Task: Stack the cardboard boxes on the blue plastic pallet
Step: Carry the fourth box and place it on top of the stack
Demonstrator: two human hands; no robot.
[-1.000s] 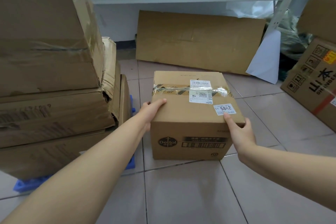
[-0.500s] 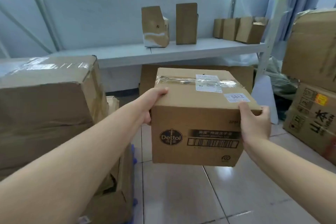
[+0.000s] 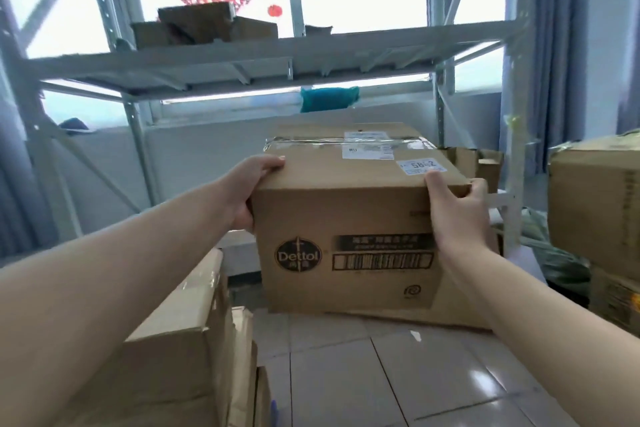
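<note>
I hold a taped Dettol cardboard box (image 3: 349,218) in the air at chest height, well above the tiled floor. My left hand (image 3: 247,189) grips its left top edge and side. My right hand (image 3: 457,208) clasps its right front corner. A white label reading 5842 sits on the box top. A stack of cardboard boxes (image 3: 180,350) rises at the lower left, its top below the held box. Only a sliver of the blue pallet (image 3: 273,407) shows beside that stack.
A grey metal shelving rack (image 3: 263,59) with boxes on its upper shelf stands behind, in front of windows. More cardboard boxes (image 3: 595,204) are piled at the right. A flat cardboard sheet (image 3: 415,317) leans under the held box. Tiled floor (image 3: 398,381) lies below.
Both hands have lifted the Dettol box off the floor up to chest height. The view has tilted upward, so the stack on the left now sits lower in frame.
</note>
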